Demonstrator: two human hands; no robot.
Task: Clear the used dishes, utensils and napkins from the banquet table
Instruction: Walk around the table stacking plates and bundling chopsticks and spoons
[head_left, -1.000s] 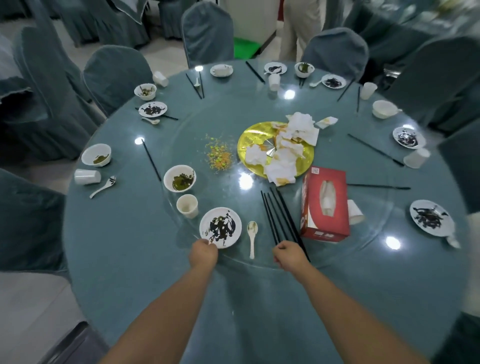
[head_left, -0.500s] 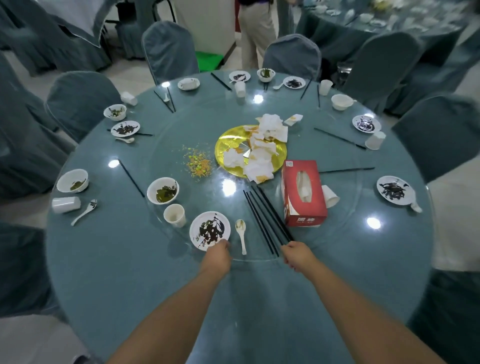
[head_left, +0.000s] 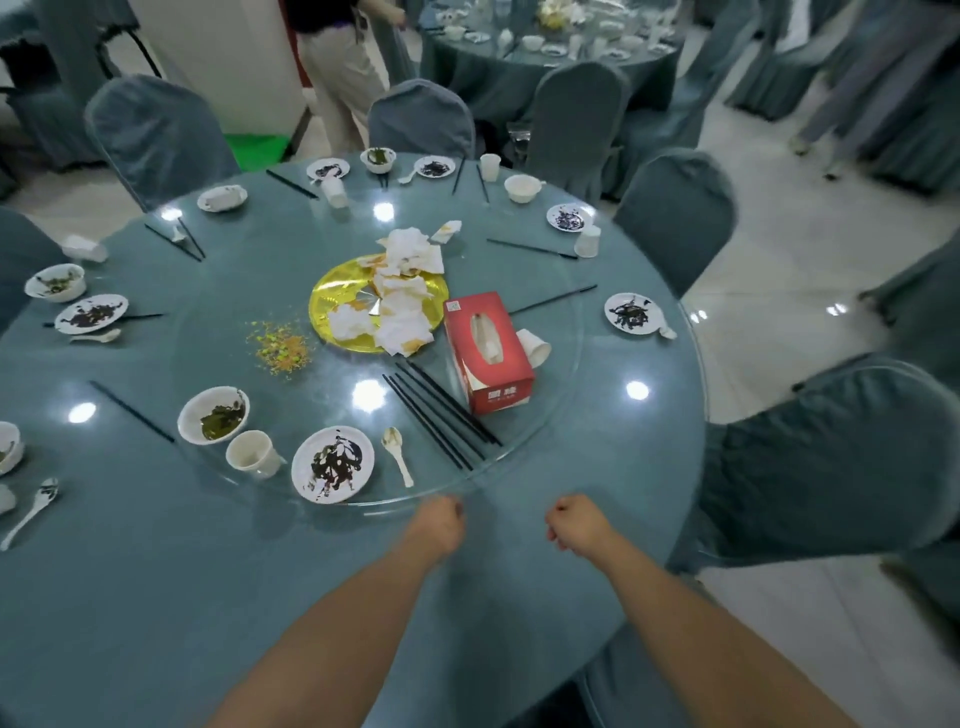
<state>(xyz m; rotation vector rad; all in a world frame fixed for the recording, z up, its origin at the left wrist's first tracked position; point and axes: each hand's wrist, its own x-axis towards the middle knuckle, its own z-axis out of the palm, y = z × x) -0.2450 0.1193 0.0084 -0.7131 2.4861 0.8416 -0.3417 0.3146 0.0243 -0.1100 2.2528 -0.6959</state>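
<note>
My left hand (head_left: 440, 524) and my right hand (head_left: 576, 525) are both closed fists with nothing in them, just off the near rim of the glass turntable (head_left: 545, 447). On the turntable near me lie a stained white plate (head_left: 332, 464), a white spoon (head_left: 397, 453), a paper cup (head_left: 252, 453), a bowl with green scraps (head_left: 213, 414) and several black chopsticks (head_left: 441, 415). A red tissue box (head_left: 488, 351) stands beside a gold plate (head_left: 332, 296) heaped with crumpled napkins (head_left: 402, 301).
More dirty plates, bowls, cups and chopsticks ring the round blue table (head_left: 156, 597). Food crumbs (head_left: 280, 347) lie left of the gold plate. Covered chairs (head_left: 852, 457) surround the table. A person (head_left: 340, 67) stands beyond the far side.
Both hands have drawn back from the plate and chopsticks to just off the turntable's rim. My view has shifted right, so the table's contents sit further left.
</note>
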